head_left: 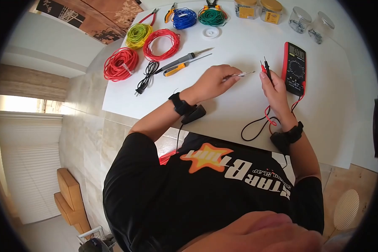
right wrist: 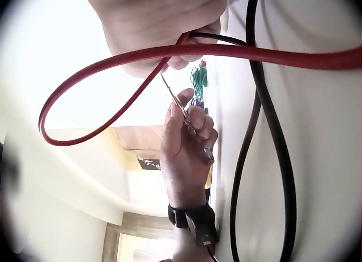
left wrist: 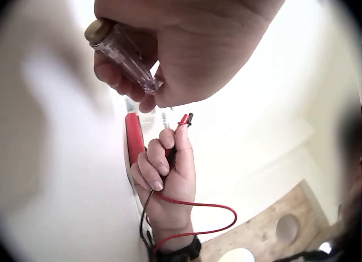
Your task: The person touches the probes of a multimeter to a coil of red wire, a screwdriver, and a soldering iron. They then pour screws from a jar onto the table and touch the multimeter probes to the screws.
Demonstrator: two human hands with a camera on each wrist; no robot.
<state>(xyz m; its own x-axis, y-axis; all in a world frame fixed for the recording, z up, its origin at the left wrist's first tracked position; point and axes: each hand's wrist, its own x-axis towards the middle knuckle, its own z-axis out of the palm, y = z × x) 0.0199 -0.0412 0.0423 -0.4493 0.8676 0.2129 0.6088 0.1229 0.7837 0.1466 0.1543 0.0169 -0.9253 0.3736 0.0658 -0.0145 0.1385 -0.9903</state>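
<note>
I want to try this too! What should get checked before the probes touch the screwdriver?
1. Left hand grips the screwdriver: ok.
2. Right hand holds both probes: ok.
3. Probe tips apart from the screwdriver tip: ok, a gap shows.
4. Leads lie free, no knots: ok.
5. Meter switched on, right setting: cannot tell.

Coiled wires (head_left: pixel 161 44), pliers (head_left: pixel 149 17), a soldering iron (head_left: pixel 180 61) and jars (head_left: pixel 258 9) lie on the white table (head_left: pixel 239 38).
</note>
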